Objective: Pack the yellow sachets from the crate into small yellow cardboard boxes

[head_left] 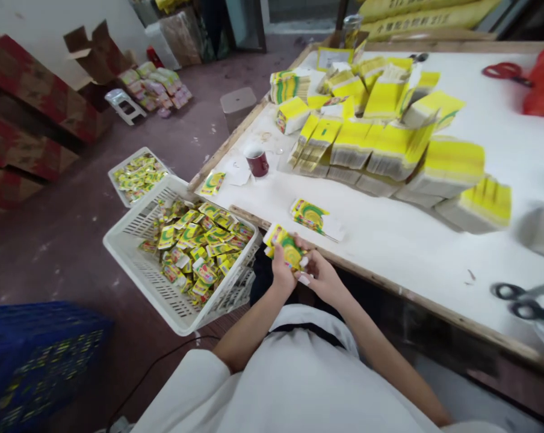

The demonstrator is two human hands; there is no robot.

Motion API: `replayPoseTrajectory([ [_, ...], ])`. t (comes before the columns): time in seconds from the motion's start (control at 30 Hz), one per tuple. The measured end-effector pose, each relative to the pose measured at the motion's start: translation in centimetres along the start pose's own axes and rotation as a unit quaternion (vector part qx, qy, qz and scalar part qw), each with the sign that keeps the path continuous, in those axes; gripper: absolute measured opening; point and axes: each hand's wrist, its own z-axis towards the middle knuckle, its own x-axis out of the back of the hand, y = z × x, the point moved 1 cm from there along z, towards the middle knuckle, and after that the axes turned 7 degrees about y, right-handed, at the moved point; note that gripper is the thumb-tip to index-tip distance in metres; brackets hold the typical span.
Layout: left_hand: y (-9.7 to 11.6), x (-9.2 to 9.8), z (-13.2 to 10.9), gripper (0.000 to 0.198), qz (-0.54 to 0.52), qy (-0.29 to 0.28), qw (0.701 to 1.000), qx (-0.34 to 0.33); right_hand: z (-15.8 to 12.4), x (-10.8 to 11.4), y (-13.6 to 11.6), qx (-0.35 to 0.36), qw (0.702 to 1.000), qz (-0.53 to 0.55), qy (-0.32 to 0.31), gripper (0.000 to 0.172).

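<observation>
Both my hands hold one small stack of yellow-green packets [284, 245] just below the table's near edge. My left hand [281, 270] grips it from the left, fingers curled round it. My right hand [319, 275] pinches it from the right. To the left stands a white basket [141, 264] filled with many such packets. A few more packets [309, 214] lie on the white table [389, 240] just above my hands.
Large stacks of yellow flat packs [389, 138] cover the middle of the table, with a dark red cup [258, 162] to their left. Black scissors [525, 300] lie at the right edge, red scissors [504, 70] far back. A second basket [136, 174] and a blue crate [32, 355] stand on the floor.
</observation>
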Motion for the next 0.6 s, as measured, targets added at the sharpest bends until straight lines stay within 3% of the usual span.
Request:
replayPoseTrajectory([
  [0.17, 0.4, 2.7, -1.2, 0.051, 0.002, 0.078, 0.997, 0.004, -1.4, -2.5, 1.9, -0.053, 0.997, 0.058, -0.013, 0.045],
  [0.33, -0.2, 5.8, -3.1, 0.061, 0.061, 0.115, 0.991, 0.000, -3.0, -3.2, 3.9, -0.049, 0.998, 0.034, 0.027, 0.038],
  [0.5, -0.5, 7.7, -4.9, 0.051, 0.188, 0.094, 0.977, -0.040, -4.7, -2.4, 5.1, -0.057, 0.995, 0.055, 0.063, 0.026],
  [0.6, -0.5, 8.3, -5.8, 0.042, 0.189, 0.085, 0.977, -0.041, -5.5, -2.1, 5.3, -0.073, 0.990, 0.061, 0.108, 0.020],
])
